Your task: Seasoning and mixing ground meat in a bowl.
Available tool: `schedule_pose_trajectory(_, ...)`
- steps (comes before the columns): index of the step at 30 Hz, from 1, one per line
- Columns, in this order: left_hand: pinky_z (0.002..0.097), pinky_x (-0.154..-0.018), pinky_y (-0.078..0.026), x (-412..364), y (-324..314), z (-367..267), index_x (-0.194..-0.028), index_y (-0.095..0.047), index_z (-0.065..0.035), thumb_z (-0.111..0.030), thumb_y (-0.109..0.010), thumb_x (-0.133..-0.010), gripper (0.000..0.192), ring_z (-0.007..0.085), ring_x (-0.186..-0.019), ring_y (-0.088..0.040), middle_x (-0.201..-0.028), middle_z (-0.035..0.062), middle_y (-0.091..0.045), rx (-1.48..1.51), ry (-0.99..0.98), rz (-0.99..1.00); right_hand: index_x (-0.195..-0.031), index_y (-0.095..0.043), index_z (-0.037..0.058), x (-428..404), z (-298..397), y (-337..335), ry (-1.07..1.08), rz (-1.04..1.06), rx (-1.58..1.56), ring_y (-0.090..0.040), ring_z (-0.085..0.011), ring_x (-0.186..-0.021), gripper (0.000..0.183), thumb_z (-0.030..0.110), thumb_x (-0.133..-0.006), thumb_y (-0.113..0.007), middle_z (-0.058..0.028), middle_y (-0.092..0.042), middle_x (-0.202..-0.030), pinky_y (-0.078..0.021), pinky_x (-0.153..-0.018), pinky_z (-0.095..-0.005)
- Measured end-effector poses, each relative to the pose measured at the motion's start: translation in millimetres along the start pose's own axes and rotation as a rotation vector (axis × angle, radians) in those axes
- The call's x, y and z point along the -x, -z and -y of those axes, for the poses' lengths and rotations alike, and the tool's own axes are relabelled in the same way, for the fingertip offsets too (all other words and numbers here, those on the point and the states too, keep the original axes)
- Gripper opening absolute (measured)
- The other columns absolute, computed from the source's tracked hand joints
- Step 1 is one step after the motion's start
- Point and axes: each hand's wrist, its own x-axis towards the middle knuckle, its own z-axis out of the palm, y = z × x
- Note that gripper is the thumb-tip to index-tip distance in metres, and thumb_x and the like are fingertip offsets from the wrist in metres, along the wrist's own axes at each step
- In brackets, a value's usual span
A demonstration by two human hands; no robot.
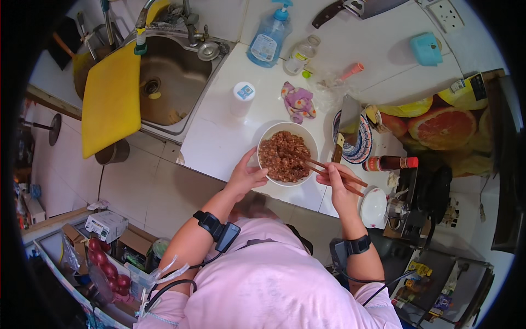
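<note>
A white bowl (313,144) of brown minced meat mixture (283,154) stands at the front edge of the white counter. My left hand (245,176) steadies the bowl from its left, thumb at the rim and fingers along the outer wall. In my right hand (337,183) is a pair of brown wooden chopsticks (314,163). Their tips are sunk in the mixture and hidden by it. Right of the bowl, a cleaver (348,121) lies across a blue-patterned plate (365,142), its handle pointing towards me.
A red-capped sauce bottle (386,163) lies right of my right hand, near a small white dish (373,207). Behind the bowl are a purple cloth (298,101), a white-lidded container (243,98) and a blue pump bottle (267,41). A yellow cutting board (111,103) overhangs the sink (181,82).
</note>
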Motion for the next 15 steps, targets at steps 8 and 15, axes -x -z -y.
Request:
schedule_pose_trajectory(8, 0.0328, -0.073, -0.054, 0.4, -1.7, -3.5, -0.141, -0.018, -0.0221, -0.005, -0.062, -0.082, 0.076, 0.0231, -0.088, -0.061, -0.108, 0.0189, -0.056, 0.026, 0.02, -0.036, -0.096, -0.06, -0.0058, -0.4, -18.3, -28.8, 0.058, 0.143, -0.019, -0.065, -0.0191, -0.075, 0.017, 0.009, -0.089, -0.053, -0.0131, -0.064, -0.087, -0.054, -0.068, -0.0268)
schedule_pose_trajectory(15, 0.0334, -0.075, -0.055, -0.6, -3.7, -2.5, -0.142, -0.013, -0.0199, -0.007, -0.061, -0.084, 0.076, 0.0215, -0.087, -0.062, -0.107, 0.0171, -0.057, -0.015, 0.009, -0.022, -0.094, -0.061, -0.0055, -0.2, -10.8, -36.4, 0.095, 0.218, 0.019, -0.065, -0.0178, -0.073, 0.015, 0.007, -0.088, -0.054, -0.0127, -0.064, -0.082, -0.0535, -0.067, -0.0265)
